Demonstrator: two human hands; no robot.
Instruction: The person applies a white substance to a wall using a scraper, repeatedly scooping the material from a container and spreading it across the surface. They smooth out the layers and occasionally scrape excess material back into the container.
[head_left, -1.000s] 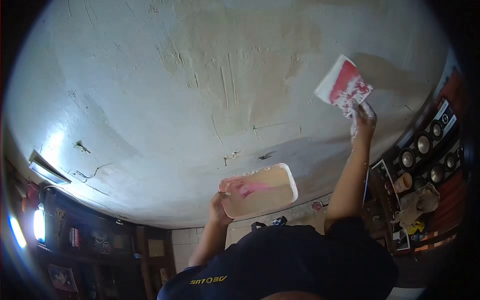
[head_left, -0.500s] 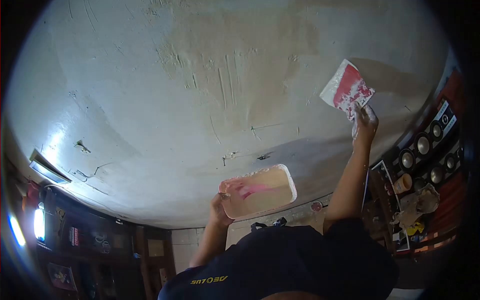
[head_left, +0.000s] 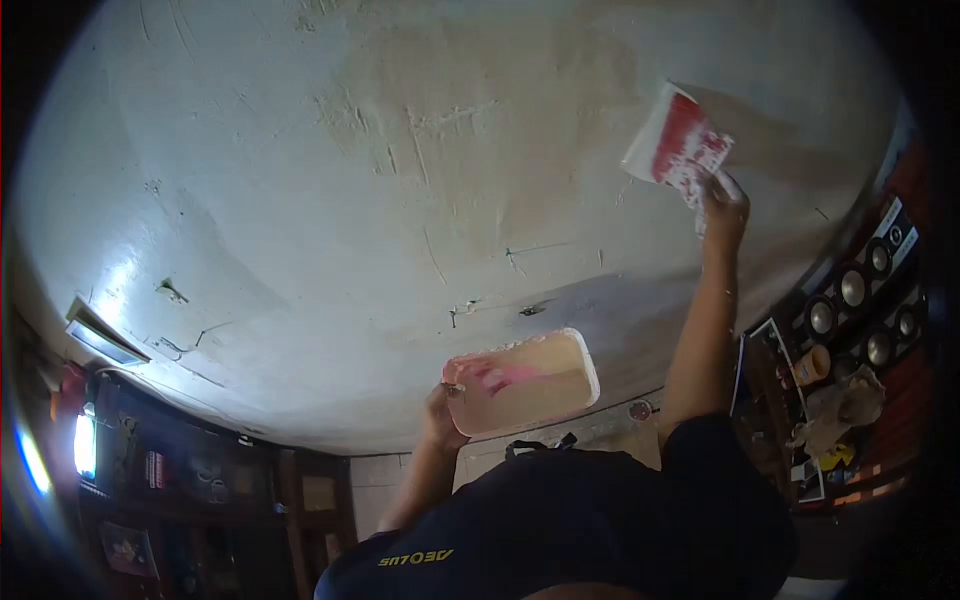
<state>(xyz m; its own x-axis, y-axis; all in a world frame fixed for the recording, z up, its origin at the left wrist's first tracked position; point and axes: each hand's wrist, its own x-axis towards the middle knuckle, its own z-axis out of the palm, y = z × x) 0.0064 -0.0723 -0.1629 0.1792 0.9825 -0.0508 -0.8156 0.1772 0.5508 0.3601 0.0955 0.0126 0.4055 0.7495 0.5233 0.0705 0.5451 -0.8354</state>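
Observation:
My right hand (head_left: 725, 205) is closed on a wide putty knife (head_left: 690, 135), its face red and smeared with white putty. The blade's edge lies on or very near the pale wall (head_left: 350, 230); contact is hard to confirm. White putty coats some of the fingers. Lower down, my left hand (head_left: 440, 415) grips one end of a shallow rectangular tray (head_left: 530, 385), tilted so its inside shows. Pink streaks mark the tray's bottom, and white putty lines its right rim.
Scratches, patches and small holes with wires mark the wall. To the right stand speakers (head_left: 850, 290), an orange cup (head_left: 812, 365) and a crumpled bag (head_left: 845, 408). A lit lamp (head_left: 86, 443) and dark shelving (head_left: 220, 500) are at the left.
My right hand has moved the putty knife up and slightly left along the wall. The tray stays nearly in place in my left hand.

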